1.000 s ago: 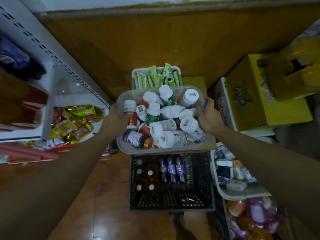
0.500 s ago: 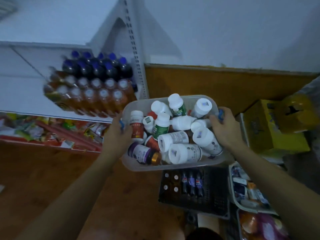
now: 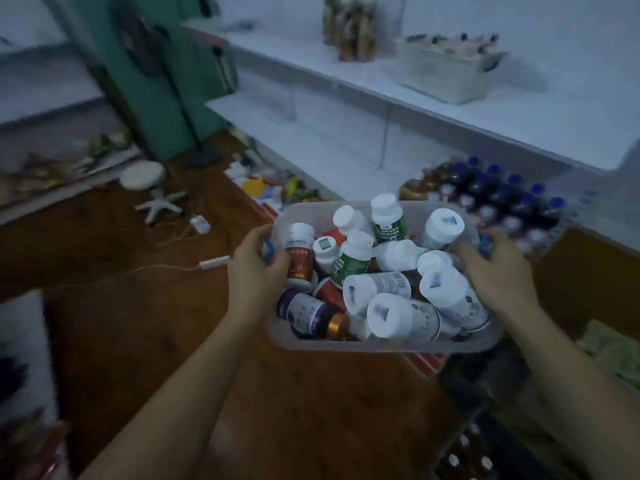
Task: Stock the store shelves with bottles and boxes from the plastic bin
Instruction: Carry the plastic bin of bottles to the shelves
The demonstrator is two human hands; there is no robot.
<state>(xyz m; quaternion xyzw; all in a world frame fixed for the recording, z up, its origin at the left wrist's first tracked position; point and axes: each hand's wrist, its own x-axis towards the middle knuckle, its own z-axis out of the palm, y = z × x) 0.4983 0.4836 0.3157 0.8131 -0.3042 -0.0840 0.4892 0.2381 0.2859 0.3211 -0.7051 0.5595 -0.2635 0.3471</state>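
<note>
Carrying a translucent plastic bin (image 3: 381,342) heaped with loose, slick pill bottles (image 3: 377,289), left hand (image 3: 254,268) and right hand (image 3: 498,271) grip its opposite ends; probably heavy, slightly flexible, best kept level.

Dim, bluish light; motion blur smears the shelves (image 3: 450,109) behind the sharper plastic bin (image 3: 381,344), edges bowed by wide-angle distortion.

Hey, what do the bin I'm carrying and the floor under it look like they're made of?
Bin: looks like translucent, frosted plastic, since the bottles show dimly through its near wall. Floor: reddish-brown with faint grain-like streaks and a dull sheen, so probably wood or wood-look laminate; the dim, blurred picture leaves that open.
</note>
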